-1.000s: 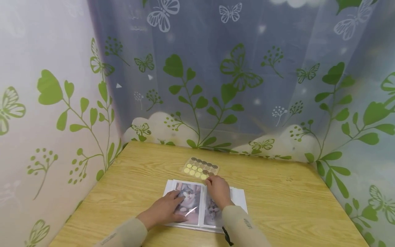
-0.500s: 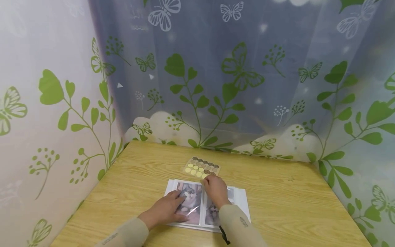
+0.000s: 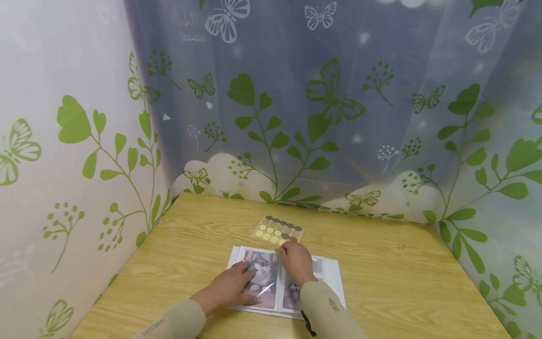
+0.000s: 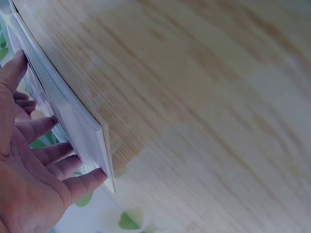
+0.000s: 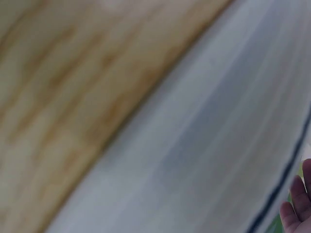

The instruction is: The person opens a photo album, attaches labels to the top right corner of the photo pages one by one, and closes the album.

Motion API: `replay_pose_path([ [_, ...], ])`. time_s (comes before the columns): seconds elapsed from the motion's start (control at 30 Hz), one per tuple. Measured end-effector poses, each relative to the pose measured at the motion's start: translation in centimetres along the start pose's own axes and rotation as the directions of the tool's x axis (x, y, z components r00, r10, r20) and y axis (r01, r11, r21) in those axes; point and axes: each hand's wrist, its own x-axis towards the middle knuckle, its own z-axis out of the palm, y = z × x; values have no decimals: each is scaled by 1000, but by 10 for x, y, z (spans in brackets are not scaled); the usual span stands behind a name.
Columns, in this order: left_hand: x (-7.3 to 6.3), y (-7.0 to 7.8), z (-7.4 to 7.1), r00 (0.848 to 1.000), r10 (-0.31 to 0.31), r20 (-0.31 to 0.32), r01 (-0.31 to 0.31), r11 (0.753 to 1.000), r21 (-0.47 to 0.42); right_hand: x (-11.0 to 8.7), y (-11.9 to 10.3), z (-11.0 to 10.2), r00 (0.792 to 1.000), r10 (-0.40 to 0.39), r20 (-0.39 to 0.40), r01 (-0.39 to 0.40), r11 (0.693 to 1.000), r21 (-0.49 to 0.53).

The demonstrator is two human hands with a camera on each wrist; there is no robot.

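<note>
An open photo album lies on the wooden table, a cat photo in the clear sleeve of its left page. My left hand rests on that page with its fingers spread; in the left wrist view the straight fingers touch the album's surface near its edge. My right hand is at the top of the album's centre fold, fingers bent and fingertips close together. Whether something is between them is too small to tell. Behind it lies a sheet of round stickers, yellow and brown. The right forearm partly covers the second photo.
The wood-grain table extends on both sides of the album. Curtains with green leaves and butterflies enclose the back and sides. In the right wrist view the album's pale edge is close and blurred.
My right hand has shifted slightly left along the album's top edge towards the fold, and then barely moves. My left hand stays on the left page. The head view has shifted a little.
</note>
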Motion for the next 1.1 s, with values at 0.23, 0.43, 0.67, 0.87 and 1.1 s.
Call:
replay_pose_path([
  [0.23, 1, -2, 3, 1000, 1, -1, -1, 1000, 13, 0, 0, 5, 999, -31, 7, 31, 999, -25],
  [0.43, 2, -4, 5, 1000, 4, -1, -4, 1000, 26, -1, -3, 9, 995, -96, 16, 97, 992, -83],
  [0.67, 1, 1, 1, 1000, -23, 22, 22, 1000, 18, -4, -7, 12, 987, -160, 14, 160, 976, -150],
  [0.87, 0, 1, 0, 1000, 4, -4, -4, 1000, 27, -5, -8, 13, 978, -203, 44, 208, 956, -207],
  [1.1, 1, 0, 1, 1000, 4, -4, -4, 1000, 10, -5, -7, 13, 984, -176, -28, 167, 967, -193],
])
